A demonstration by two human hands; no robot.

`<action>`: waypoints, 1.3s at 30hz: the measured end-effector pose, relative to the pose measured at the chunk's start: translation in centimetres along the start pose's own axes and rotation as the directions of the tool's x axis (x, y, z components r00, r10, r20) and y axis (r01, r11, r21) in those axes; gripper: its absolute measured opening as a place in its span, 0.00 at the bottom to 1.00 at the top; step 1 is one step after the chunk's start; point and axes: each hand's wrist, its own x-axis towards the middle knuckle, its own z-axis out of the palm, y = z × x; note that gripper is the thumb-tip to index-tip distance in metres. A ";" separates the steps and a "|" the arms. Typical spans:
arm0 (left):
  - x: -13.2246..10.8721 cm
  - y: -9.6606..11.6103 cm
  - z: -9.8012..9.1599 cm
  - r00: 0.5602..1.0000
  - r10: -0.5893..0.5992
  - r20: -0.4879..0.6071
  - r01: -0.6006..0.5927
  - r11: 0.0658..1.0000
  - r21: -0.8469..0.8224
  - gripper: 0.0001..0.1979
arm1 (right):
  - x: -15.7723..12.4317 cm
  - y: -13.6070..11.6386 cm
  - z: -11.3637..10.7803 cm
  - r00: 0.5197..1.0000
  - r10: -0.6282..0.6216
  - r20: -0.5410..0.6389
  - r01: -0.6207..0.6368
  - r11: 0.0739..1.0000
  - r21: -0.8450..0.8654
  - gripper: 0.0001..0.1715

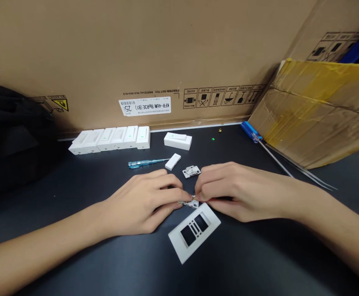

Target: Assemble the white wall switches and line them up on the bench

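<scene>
Near the middle of the dark table, my left hand [150, 201] pinches a small white part with metal bits [193, 203] from its left side. My right hand [235, 191] has its fingertips closed at the upper right of the same part, by a tiny brass-coloured piece [194, 198]. Just below lies a white frame plate [178, 242] with two openings, tilted on the table. A second small white part [192, 171] rests above the fingertips. Beyond it is a white rocker cap [173, 161], touched by the tip of a clear blue screwdriver [147, 163].
Several white switches [111, 139] stand in a row at the back left, and another switch [178, 141] sits beside them. A blue-handled screwdriver [251, 131] and a taped cardboard piece [324, 107] are at the right. A black bag [13, 135] is at the left.
</scene>
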 end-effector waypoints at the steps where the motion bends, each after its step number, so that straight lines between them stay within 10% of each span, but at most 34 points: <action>1: 0.0 0.0 0.0 1.000 -0.001 0.004 0.001 1.000 0.004 0.12 | 0.0 -0.2 0.0 1.000 0.003 0.007 -0.002 1.000 -0.022 0.13; 8: -0.1 0.1 0.1 1.000 -0.029 0.012 0.028 0.999 0.019 0.12 | -0.8 1.2 -0.7 0.992 0.039 -0.117 -0.043 0.998 -0.034 0.10; 13: -0.1 0.3 0.1 0.999 -0.042 0.009 0.041 0.999 0.018 0.11 | -2.4 7.3 -1.4 0.785 0.412 -0.463 -0.577 0.759 -0.302 0.18; 20: -0.2 0.4 0.1 0.999 -0.029 -0.031 0.030 0.999 0.030 0.10 | -2.7 12.7 -2.0 0.706 0.515 -0.486 -0.701 0.604 -0.379 0.33; 32: -0.3 0.4 -0.2 0.999 0.000 -0.044 0.000 1.000 -0.013 0.05 | -1.5 10.3 -4.1 0.687 0.612 -0.391 -0.724 0.536 -0.434 0.20; 39: -0.2 0.2 -0.3 1.000 0.014 0.023 -0.014 1.000 0.004 0.19 | -0.6 6.5 -4.2 0.698 0.619 -0.360 -0.716 0.602 -0.353 0.10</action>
